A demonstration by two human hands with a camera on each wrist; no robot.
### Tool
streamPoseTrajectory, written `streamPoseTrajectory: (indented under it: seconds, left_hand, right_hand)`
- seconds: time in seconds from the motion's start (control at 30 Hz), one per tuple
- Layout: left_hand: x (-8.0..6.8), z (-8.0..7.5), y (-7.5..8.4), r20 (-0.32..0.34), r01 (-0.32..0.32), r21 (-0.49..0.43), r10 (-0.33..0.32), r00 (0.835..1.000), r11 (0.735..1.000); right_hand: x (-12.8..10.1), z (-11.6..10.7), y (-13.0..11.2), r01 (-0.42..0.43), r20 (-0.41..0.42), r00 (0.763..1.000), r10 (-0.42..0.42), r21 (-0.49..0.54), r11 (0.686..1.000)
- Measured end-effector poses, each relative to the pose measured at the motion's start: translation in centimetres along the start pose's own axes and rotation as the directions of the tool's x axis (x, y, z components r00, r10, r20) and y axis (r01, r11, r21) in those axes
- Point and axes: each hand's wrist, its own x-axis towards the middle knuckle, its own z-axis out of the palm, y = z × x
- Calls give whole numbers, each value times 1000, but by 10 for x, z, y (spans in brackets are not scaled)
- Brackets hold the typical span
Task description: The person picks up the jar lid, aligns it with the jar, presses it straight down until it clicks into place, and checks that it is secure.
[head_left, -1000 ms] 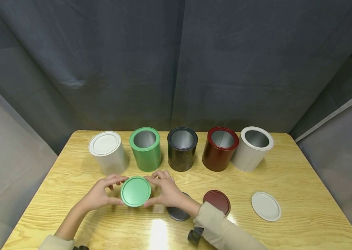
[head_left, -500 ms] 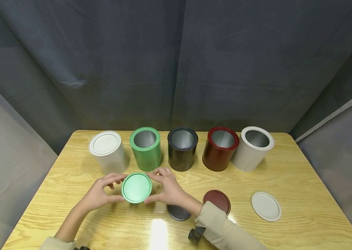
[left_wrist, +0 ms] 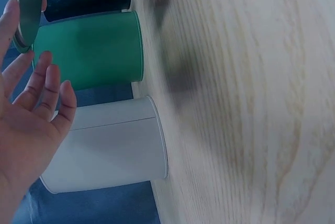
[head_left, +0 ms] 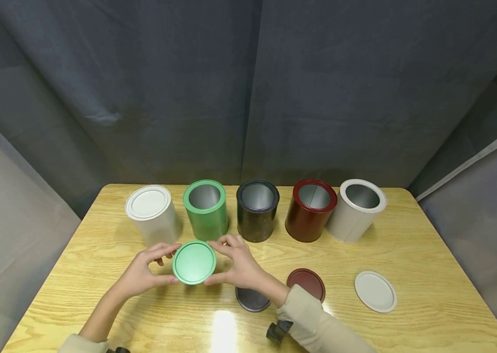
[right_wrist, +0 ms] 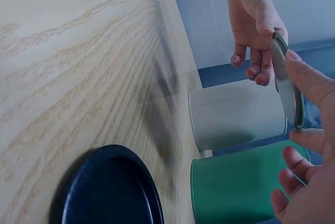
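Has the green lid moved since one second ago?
Yes. The green lid, held by both hands, has moved away from the person toward the green can, now overlapping its base.

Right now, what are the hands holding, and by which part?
Both hands hold the green lid by its rim: the left hand on its left edge, the right hand on its right.

Your wooden counter (head_left: 429, 294), loaded.
You have five cans in a row at the back (head_left: 258, 210); black (head_left: 252, 300), red (head_left: 306, 285) and white lids (head_left: 375, 291) lie nearer you.
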Motion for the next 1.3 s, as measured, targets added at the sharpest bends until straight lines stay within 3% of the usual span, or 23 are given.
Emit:
streamPoseTrajectory:
  seconds: [0.67, 0.9, 1.3]
  left_hand:
    - [6, -2, 6, -37, -66, 8, 67, 997, 998]
    - [2, -1, -22, -46, -36, 11, 36, 998, 999]
    - [9, -6, -18, -66, -31, 25, 33, 997, 999]
  right_hand:
    - [4, -8, -4, 53, -43, 998, -55, -54, 997]
    - [8, -13, -6, 76, -48, 996, -79, -58, 995]
    - [15, -23, -12, 125, -61, 990, -130, -90, 988]
